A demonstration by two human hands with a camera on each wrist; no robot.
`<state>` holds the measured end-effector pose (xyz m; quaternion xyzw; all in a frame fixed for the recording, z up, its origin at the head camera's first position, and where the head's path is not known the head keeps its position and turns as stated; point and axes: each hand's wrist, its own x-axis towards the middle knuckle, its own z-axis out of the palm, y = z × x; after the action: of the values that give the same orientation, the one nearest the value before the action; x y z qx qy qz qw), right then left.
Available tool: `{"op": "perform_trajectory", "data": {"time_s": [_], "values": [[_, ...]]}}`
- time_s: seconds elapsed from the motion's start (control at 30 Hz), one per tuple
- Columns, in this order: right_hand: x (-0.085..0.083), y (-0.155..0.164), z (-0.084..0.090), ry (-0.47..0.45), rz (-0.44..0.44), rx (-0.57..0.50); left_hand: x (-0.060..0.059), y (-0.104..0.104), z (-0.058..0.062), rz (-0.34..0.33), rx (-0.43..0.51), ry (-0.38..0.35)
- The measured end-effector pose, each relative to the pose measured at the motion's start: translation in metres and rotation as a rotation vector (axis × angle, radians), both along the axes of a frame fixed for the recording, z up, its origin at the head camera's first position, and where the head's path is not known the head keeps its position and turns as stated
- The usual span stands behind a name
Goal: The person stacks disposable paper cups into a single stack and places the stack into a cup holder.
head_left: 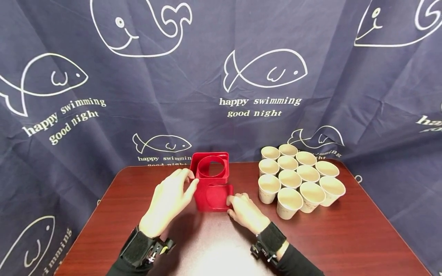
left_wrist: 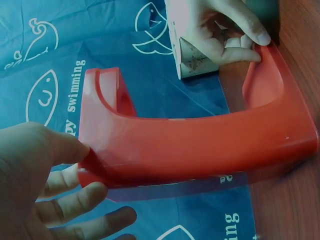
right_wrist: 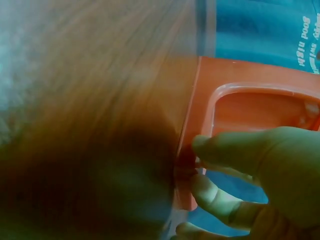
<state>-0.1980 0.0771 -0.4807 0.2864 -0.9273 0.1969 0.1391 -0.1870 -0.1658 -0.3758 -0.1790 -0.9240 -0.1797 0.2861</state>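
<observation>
Red holder: I see a red plastic cup holder (head_left: 211, 183) standing on the brown table (head_left: 345, 237), a little left of centre and toward the far edge; its top carries a round opening, its near face a round recess
Left hand: my left hand (head_left: 168, 201) is against the holder's left side, thumb on the near left edge, fingers straightish and reaching up toward the top rim; it touches rather than wraps
Right hand: my right hand (head_left: 246, 212) is low at the holder's near right corner, fingertips curled and pinching the bottom edge
Head view only: twelve paper cups (head_left: 301, 180) stand upright in a cluster to the right of the holder, well apart from the left hand, near the right one but not touching it; a navy whale-print cloth (head_left: 103, 96) hangs behind the table
Left wrist view only: I get the holder (left_wrist: 200, 145) from its side as a long curved red wall, my left thumb (left_wrist: 60, 147) pressed to its end with the other fingers loose and spread below it; at the far end the right hand's fingers (left_wrist: 235, 35) hook over the rim, with one paper cup (left_wrist: 192, 55) just behind them
Right wrist view only: blurred, but it shows the holder's edge (right_wrist: 200, 125) meeting the table (right_wrist: 100, 100), thumb (right_wrist: 235, 147) on one face and fingers beneath, a pinch on the edge
Cannot tell: whether the holder's base lies flat or is tipped up at the right corner
</observation>
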Motion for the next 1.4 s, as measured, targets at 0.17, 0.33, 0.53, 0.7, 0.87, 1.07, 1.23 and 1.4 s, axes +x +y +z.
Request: {"op": "perform_trajectory", "data": {"time_s": [0.17, 0.33, 0.53, 0.7, 0.87, 1.07, 1.23, 1.4], "values": [[0.002, -0.001, -0.001, -0.012, 0.037, -0.017, 0.007, -0.005, 0.003, -0.014, -0.007, -0.007], [0.005, -0.003, 0.001, -0.032, 0.048, -0.024, 0.013, -0.008, 0.004, -0.021, -0.022, -0.023], [0.011, -0.005, 0.002, -0.006, 0.059, -0.026, 0.018, -0.012, 0.006, -0.016, -0.046, -0.031], [0.011, -0.006, 0.001, 0.017, 0.057, -0.019, 0.02, -0.012, 0.007, -0.011, -0.059, -0.049], [0.012, -0.005, 0.001, -0.012, 0.036, -0.014, 0.023, -0.012, 0.008, -0.002, -0.019, -0.061], [0.025, 0.004, 0.003, -0.094, 0.017, 0.028, 0.033, -0.018, -0.006, 0.048, 0.063, -0.123], [0.039, 0.02, 0.001, -0.091, 0.017, 0.021, 0.046, -0.024, -0.031, 0.083, 0.01, -0.166], [0.053, 0.035, -0.001, -0.089, -0.063, 0.004, 0.059, -0.021, -0.064, 0.089, -0.106, -0.198]]}}
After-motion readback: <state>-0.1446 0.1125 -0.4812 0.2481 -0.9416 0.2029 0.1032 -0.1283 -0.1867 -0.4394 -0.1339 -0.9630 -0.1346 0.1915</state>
